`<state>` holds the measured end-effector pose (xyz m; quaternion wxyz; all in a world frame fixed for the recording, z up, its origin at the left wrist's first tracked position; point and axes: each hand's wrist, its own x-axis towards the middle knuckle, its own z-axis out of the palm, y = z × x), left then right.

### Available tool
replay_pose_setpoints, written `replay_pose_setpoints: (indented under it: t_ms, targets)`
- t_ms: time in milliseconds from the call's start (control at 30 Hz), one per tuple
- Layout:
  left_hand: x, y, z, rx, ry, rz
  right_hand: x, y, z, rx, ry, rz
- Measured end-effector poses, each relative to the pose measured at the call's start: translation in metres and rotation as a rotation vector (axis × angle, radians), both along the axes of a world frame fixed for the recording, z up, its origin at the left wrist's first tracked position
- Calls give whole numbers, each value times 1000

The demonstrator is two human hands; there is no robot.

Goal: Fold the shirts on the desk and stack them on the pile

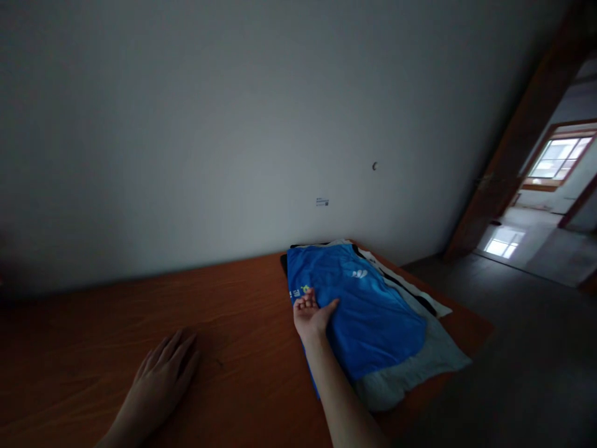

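Observation:
My left hand (161,379) lies palm down near the front of the wooden table, its fingers stretched out and holding nothing. On the right part of the table is a stack of flat clothes, with a blue shirt (368,317) on top that bears a white logo and a small yellow-and-white print. My right hand (312,314) is over the shirt's left edge, turned palm up. Its fingers are loosely curled and the thumb points away to the right, with nothing visible in the palm. From beneath the blue shirt a grey garment (405,379) sticks out at the front.
White and black cloth (420,292) shows along the stack's right side. The brown table (224,305) runs against a pale wall (233,124) with a small label (322,202). Past the table's right end are the dark floor (522,348) and a wooden door frame (504,149).

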<state>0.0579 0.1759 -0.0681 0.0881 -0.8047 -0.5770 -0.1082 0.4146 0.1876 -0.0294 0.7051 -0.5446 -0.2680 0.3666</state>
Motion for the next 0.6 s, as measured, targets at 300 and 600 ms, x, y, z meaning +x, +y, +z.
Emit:
replay_pose_setpoints:
  t_ms: [300, 600]
  targets:
    - [-11, 7, -7, 56, 37, -131, -4, 17, -10, 171, 547, -190]
    - [-8, 3, -2, 20, 0, -143, -13, 16, -13, 155, 221, -162]
